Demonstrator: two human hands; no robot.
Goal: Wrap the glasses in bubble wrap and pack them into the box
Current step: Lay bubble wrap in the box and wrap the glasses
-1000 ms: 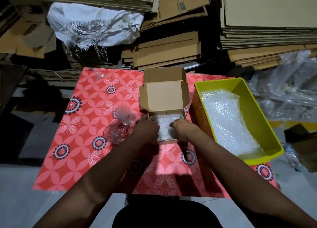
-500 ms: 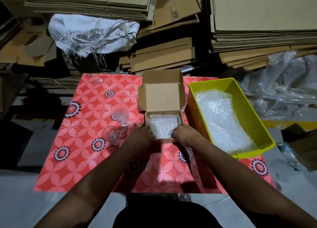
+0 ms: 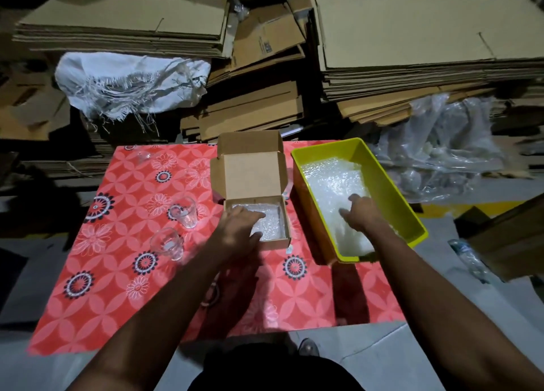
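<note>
Furthest left on the bench [image 3: 88, 302], on its red flowered cover, stand my two clear glasses, the far glass [image 3: 187, 212] and the near glass [image 3: 168, 244], upright, just beside each other and not yet wrapped. Nothing touches them.

Next comes my left hand [image 3: 240, 231], which has stayed at the box [image 3: 256, 222]. Its fingers [image 3: 256, 214] lie fairly straight and spread over the bubble wrap lining [image 3: 272, 228] that already covers the box floor, pressing it flat; they grip nothing. The lid stands open behind.

To the right is the change. A moment ago both my hands were at the box, tucking that lining in. Now my right hand [image 3: 357, 214] has left it and reached into the yellow tub [image 3: 382, 181], which sits just beside the box. It rests on the stack of bubble wrap sheets [image 3: 329, 184], its fingers loosely bent and downward. Whether they have already pinched a sheet I cannot tell, since the hand hides its own fingertips.

I take this to mean the box is padded and ready, and I am fetching a fresh sheet for the first glass. The sheets are thin and cling together, so I may lift more than one.
</note>
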